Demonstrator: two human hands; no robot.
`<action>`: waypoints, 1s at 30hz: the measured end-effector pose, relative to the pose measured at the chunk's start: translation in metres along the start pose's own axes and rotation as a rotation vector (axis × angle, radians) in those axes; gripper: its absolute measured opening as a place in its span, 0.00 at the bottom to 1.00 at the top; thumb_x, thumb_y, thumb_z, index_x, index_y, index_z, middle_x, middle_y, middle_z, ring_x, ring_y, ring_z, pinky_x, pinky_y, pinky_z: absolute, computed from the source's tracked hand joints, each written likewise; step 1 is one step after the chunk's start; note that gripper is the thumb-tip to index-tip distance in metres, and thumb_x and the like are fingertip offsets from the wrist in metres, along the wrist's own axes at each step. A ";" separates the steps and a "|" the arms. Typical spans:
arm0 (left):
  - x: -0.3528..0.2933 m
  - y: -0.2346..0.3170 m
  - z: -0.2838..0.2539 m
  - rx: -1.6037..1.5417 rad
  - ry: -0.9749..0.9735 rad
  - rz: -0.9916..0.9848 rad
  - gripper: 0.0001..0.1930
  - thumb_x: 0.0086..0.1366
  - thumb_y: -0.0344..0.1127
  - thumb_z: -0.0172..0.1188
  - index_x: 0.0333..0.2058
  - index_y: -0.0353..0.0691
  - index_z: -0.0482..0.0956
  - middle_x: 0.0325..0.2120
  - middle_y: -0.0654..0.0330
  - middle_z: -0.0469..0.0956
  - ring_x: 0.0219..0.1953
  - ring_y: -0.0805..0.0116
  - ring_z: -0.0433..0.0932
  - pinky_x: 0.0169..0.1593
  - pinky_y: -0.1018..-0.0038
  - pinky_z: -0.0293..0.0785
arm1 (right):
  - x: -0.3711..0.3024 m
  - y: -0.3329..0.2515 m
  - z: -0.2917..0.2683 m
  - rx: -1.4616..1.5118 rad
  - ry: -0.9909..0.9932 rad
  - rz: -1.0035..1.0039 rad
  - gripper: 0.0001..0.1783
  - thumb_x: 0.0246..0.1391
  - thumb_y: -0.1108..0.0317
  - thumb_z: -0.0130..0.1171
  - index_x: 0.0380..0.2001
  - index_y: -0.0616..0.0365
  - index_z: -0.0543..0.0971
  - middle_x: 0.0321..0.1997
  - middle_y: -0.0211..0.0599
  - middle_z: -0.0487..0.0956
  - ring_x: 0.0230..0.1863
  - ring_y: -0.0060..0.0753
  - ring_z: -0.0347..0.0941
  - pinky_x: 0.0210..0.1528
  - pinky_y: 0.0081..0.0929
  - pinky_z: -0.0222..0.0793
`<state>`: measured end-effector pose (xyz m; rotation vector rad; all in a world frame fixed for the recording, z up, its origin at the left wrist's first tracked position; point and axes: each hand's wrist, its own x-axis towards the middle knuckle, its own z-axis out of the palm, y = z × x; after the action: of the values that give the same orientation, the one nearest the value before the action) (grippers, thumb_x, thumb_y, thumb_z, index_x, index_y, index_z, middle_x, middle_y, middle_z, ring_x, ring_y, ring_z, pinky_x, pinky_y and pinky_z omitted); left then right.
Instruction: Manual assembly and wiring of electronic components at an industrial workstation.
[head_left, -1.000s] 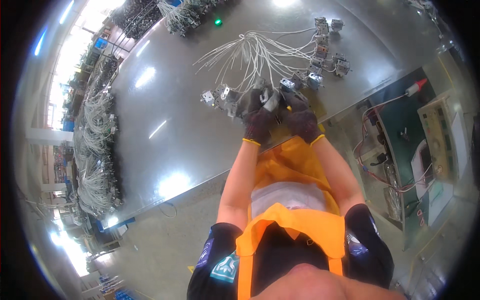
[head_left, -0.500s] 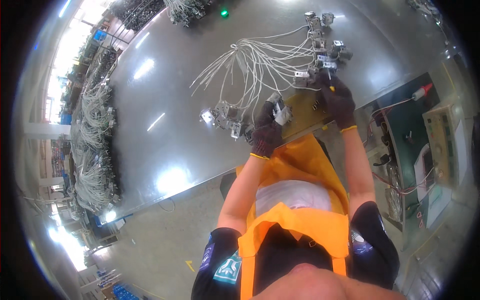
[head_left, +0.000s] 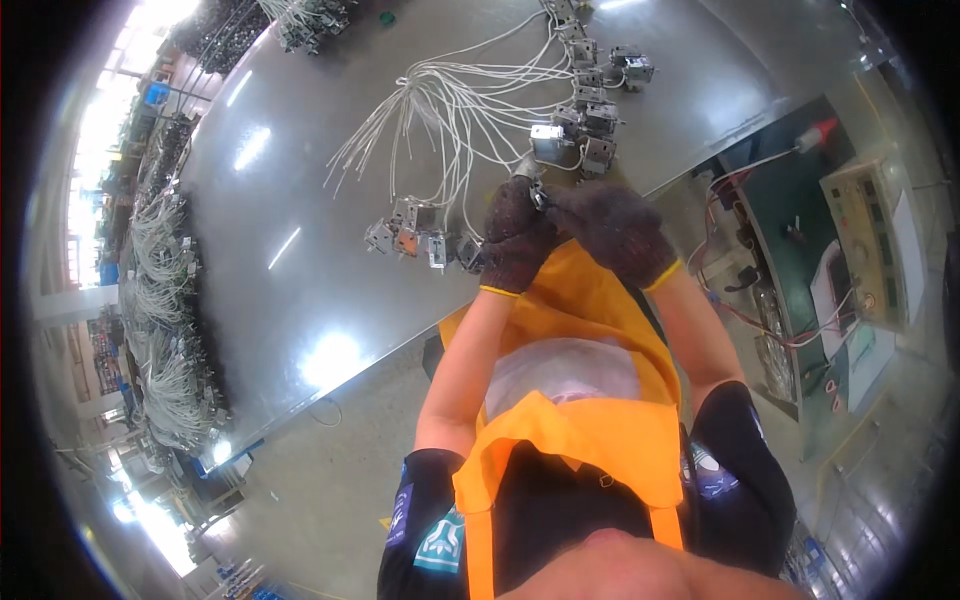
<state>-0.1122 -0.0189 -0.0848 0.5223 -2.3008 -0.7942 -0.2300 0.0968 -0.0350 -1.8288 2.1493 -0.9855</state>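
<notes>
My gloved left hand [head_left: 518,232] is closed around a small metal unit [head_left: 540,196], of which only a bit shows between the gloves. My right hand [head_left: 612,230], also in a dark glove, has its fingers closed right against that unit; whatever they hold is hidden. Just beyond the hands lies a row of boxy metal units [head_left: 598,120] on the table. More such metal units [head_left: 410,232] lie left of my left hand. A bundle of thin white wires [head_left: 425,88] fans out from both groups and gathers in the middle.
The grey metal table [head_left: 290,310] has its near edge in front of my orange apron [head_left: 560,300]. Piles of wired units [head_left: 165,330] line the far left. To the right stand a dark green bench [head_left: 770,180] and a beige control box [head_left: 865,235] with cables.
My right hand has come left from the row of units to meet my left hand. The yellow-ended thin tool in it no longer shows. The whole view has shifted slightly.
</notes>
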 end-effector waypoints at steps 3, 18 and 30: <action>-0.002 -0.011 0.001 -0.071 -0.075 0.045 0.24 0.52 0.39 0.66 0.46 0.36 0.71 0.36 0.44 0.75 0.41 0.42 0.74 0.43 0.55 0.70 | 0.010 -0.007 -0.004 -0.182 -0.214 0.079 0.13 0.59 0.60 0.53 0.42 0.52 0.80 0.32 0.45 0.81 0.35 0.52 0.77 0.38 0.44 0.73; -0.001 -0.008 0.013 -0.029 -0.009 -0.101 0.14 0.53 0.36 0.65 0.35 0.36 0.74 0.32 0.43 0.75 0.38 0.38 0.73 0.40 0.54 0.70 | 0.011 -0.019 0.009 -0.438 -0.069 0.081 0.10 0.52 0.66 0.52 0.26 0.57 0.80 0.27 0.51 0.81 0.31 0.51 0.80 0.32 0.45 0.75; -0.048 0.037 -0.052 0.485 0.015 0.207 0.29 0.55 0.26 0.56 0.58 0.35 0.67 0.59 0.44 0.64 0.60 0.37 0.63 0.61 0.54 0.64 | -0.002 -0.033 -0.019 0.472 0.122 0.111 0.14 0.57 0.60 0.55 0.40 0.57 0.81 0.32 0.45 0.82 0.33 0.45 0.80 0.38 0.38 0.74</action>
<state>-0.0477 0.0136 -0.0501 0.4818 -2.4847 -0.1261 -0.2117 0.1048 -0.0019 -1.4435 1.8430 -1.4565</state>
